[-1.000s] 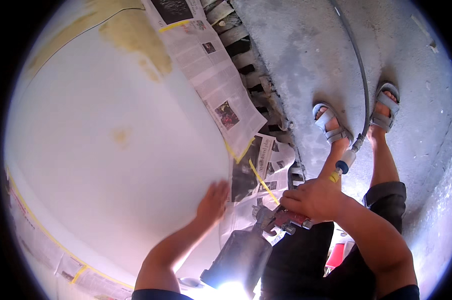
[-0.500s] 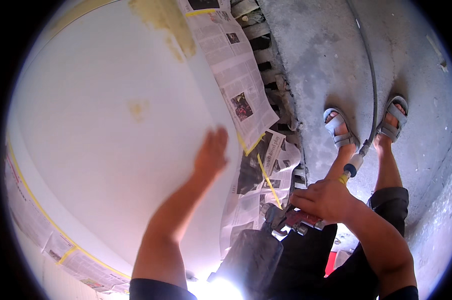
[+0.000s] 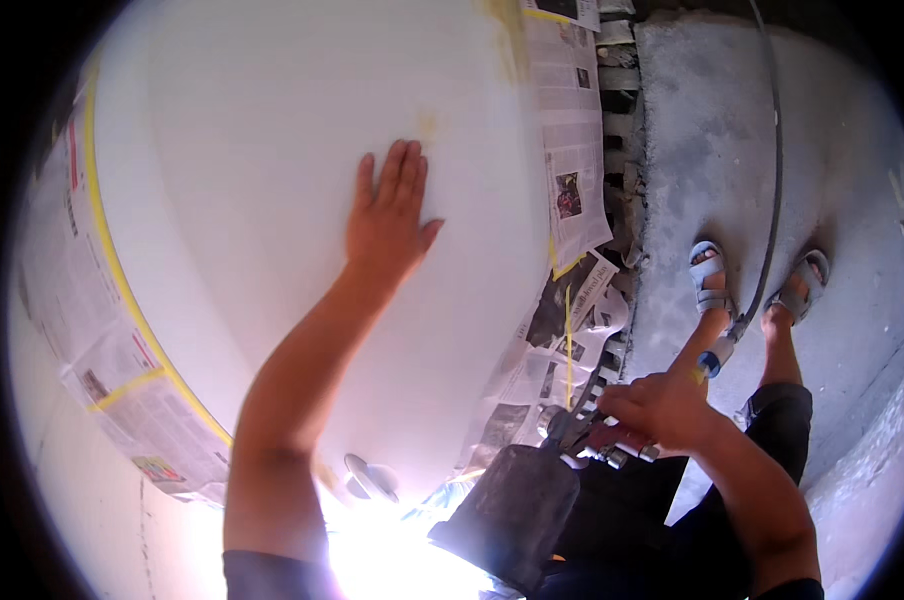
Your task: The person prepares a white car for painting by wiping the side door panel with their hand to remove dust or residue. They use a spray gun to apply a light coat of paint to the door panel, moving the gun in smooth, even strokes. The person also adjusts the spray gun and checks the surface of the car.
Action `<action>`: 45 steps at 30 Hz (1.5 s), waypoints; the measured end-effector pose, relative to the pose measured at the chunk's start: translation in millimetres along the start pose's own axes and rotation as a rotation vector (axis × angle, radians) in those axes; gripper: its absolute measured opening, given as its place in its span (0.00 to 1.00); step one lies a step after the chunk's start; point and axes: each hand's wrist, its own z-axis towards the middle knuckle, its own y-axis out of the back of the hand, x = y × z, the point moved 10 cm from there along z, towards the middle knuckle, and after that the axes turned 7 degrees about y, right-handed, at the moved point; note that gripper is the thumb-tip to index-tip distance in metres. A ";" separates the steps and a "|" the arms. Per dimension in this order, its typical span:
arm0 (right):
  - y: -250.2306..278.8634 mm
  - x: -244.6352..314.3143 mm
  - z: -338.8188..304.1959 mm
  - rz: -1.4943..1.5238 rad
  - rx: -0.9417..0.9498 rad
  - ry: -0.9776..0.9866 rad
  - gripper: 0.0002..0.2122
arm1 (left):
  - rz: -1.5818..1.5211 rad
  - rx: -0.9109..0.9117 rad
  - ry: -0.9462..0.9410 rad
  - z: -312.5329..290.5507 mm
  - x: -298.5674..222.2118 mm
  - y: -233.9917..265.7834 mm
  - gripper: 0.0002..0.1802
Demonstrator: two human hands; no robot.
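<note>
My left hand (image 3: 388, 222) is stretched out over a large pale curved panel (image 3: 272, 180), with fingers extended and palm down; it appears to lie on the surface. Just beyond its fingertips shows a small faint yellowish patch (image 3: 428, 122). Low on the right, my right hand (image 3: 662, 408) is wrapped round a spray gun (image 3: 612, 440) with a reddish body. A dark, smudged cup (image 3: 522, 510) is attached to the gun. From its handle end a coupling (image 3: 714, 358) leads into a grey air hose (image 3: 775, 180), which runs away across the floor.
Newspaper (image 3: 572, 130) held with yellow tape (image 3: 112, 250) borders the panel on both sides. A slatted grate (image 3: 620, 130) runs beside a rough concrete floor (image 3: 692, 130). My sandalled feet (image 3: 712, 280) stand near the hose. Bright glare (image 3: 402, 560) washes out the lower middle near a round recess (image 3: 370, 478).
My left hand has moved up and left across the panel, its fingers now spread flat. The view has shifted left, and my right hand still holds the spray gun.
</note>
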 end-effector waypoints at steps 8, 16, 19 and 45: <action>-74.0 44.9 -19.0 0.217 0.354 -0.107 0.23 | -0.097 0.349 -0.549 -325.9 -176.2 -91.1 0.37; -99.8 83.9 -28.5 0.160 0.218 -0.059 0.13 | -0.344 0.138 -0.204 -256.6 -98.7 -70.3 0.40; -114.9 92.2 -36.3 0.072 0.137 0.013 0.16 | -0.113 0.021 0.040 -176.6 -75.9 -39.0 0.43; -119.7 155.4 -27.2 -0.071 -0.142 0.070 0.15 | -0.265 0.156 0.382 -376.6 -72.7 -73.3 0.46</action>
